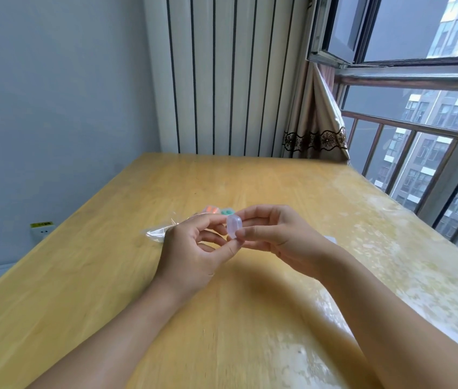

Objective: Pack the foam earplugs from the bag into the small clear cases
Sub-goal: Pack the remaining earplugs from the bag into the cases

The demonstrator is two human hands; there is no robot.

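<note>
case: small clear case (234, 226) was held upright above the bench, pinched from both sides; looked closed, contents too blurred to tell
left hand: left hand (191, 248) pinched the case's lower left side, thumb and fingers curled round it
right hand: right hand (272, 234) pinched the right side, thumb low, fingers curled over the top
other cases: an orange-filled case (211, 209) and a teal-filled one (227, 211) sat on the bench just behind the hands, side by side
bag: clear bag (160, 231) lay flat on the bench left of the hands, partly hidden by the left hand; couldn't see earplugs left in it
bench: wooden bench (250, 318), glossy cover, glare toward the window side
step (guess): opening or snapping shut this case
risk: case was small and slick, held only by fingertips; a hard pry could pop it free, rolling it off the bench
risk 2: if the lid sprang open, foam plugs could spill
</note>
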